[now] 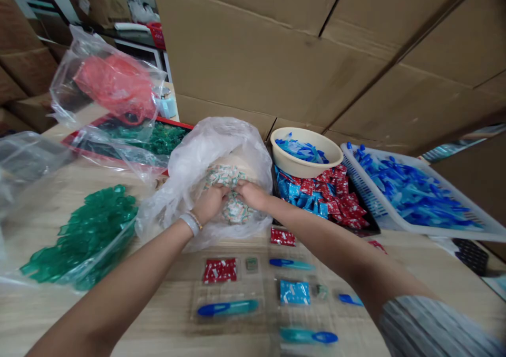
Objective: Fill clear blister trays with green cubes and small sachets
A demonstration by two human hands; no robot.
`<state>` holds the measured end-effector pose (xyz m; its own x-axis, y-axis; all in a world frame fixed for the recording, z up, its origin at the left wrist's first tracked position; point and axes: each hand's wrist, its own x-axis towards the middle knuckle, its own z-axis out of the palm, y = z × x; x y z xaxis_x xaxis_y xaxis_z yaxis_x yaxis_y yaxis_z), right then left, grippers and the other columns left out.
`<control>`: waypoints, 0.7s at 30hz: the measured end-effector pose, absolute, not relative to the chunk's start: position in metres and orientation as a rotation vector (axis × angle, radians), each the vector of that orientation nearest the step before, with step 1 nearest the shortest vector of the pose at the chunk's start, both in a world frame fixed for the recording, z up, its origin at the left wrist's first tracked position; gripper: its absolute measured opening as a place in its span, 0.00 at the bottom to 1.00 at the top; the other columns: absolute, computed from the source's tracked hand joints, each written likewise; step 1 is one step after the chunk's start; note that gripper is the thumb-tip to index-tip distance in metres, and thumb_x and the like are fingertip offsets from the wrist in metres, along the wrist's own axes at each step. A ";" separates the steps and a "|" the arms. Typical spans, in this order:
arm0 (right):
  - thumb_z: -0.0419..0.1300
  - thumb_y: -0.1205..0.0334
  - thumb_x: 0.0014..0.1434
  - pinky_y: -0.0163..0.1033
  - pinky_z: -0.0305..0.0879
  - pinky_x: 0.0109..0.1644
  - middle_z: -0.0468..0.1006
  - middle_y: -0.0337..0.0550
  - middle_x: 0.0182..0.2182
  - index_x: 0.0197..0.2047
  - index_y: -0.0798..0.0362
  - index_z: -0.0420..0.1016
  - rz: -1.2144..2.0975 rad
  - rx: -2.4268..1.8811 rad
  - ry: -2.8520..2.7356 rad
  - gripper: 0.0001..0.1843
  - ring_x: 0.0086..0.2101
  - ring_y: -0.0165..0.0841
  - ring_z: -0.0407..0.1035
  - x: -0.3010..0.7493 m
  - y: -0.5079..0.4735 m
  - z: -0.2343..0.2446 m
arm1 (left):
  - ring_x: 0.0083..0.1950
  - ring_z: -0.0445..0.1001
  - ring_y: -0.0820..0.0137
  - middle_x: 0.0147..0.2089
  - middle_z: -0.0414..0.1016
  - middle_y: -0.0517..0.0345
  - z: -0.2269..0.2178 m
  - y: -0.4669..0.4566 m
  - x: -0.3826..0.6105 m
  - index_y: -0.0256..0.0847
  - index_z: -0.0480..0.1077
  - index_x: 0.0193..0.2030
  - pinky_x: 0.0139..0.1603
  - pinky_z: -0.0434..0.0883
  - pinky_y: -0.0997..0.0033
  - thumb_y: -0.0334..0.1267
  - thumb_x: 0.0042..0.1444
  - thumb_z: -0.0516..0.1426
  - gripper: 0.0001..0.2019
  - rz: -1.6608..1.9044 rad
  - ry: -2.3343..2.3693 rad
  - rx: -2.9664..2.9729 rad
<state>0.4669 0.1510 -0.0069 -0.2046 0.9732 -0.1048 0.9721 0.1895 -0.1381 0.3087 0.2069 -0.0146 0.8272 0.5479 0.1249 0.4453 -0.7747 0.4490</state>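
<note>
Both my hands reach into a clear plastic bag (197, 156) full of small white sachets (223, 176) printed in green and orange. My left hand (209, 203), with a bracelet at the wrist, is curled on a clump of sachets at the bag's mouth. My right hand (251, 194) is curled on the same clump (235, 212) from the right. On the wooden table (166, 325) in front of me lie clear blister trays (229, 288) holding a red packet (220, 270), a blue packet (294, 292) and blue-handled tools (227, 308).
Green plastic pieces (83, 235) spill from a bag at left. A red tray (130, 135) with more green pieces stands behind. At right are a cream bowl (306, 148), a pile of red and blue packets (328, 193) and a white basket (411, 193) of blue tools. Cardboard boxes (316, 46) wall the back.
</note>
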 end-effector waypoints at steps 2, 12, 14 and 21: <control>0.51 0.69 0.53 0.35 0.58 0.39 0.70 0.49 0.34 0.35 0.60 0.72 0.261 -1.976 -2.429 0.10 0.34 0.32 0.63 0.466 0.150 -0.008 | 0.36 0.68 0.67 0.34 0.70 0.52 -0.016 0.206 0.309 0.37 0.71 0.34 0.40 0.64 0.69 0.30 0.50 0.49 0.09 0.348 0.750 2.599; 0.52 0.70 0.52 0.33 0.58 0.38 0.70 0.47 0.33 0.38 0.62 0.73 0.228 -2.074 -2.080 0.12 0.32 0.30 0.63 0.503 0.168 0.020 | 0.34 0.69 0.67 0.32 0.71 0.51 -0.015 0.208 0.304 0.36 0.70 0.34 0.37 0.64 0.70 0.31 0.51 0.48 0.10 0.348 0.852 2.574; 0.54 0.70 0.49 0.32 0.58 0.36 0.71 0.43 0.29 0.35 0.61 0.74 0.338 -2.134 -1.987 0.10 0.30 0.29 0.63 0.513 0.175 0.021 | 0.33 0.69 0.68 0.32 0.72 0.51 -0.014 0.210 0.304 0.36 0.70 0.33 0.36 0.64 0.70 0.32 0.51 0.48 0.10 0.332 0.884 2.562; 0.57 0.67 0.49 0.29 0.58 0.32 0.73 0.38 0.29 0.46 0.58 0.69 0.601 -2.217 -1.936 0.19 0.27 0.26 0.64 0.498 0.189 -0.012 | 0.34 0.69 0.68 0.33 0.71 0.52 -0.015 0.212 0.304 0.36 0.71 0.33 0.36 0.64 0.71 0.33 0.51 0.50 0.09 0.326 0.890 2.481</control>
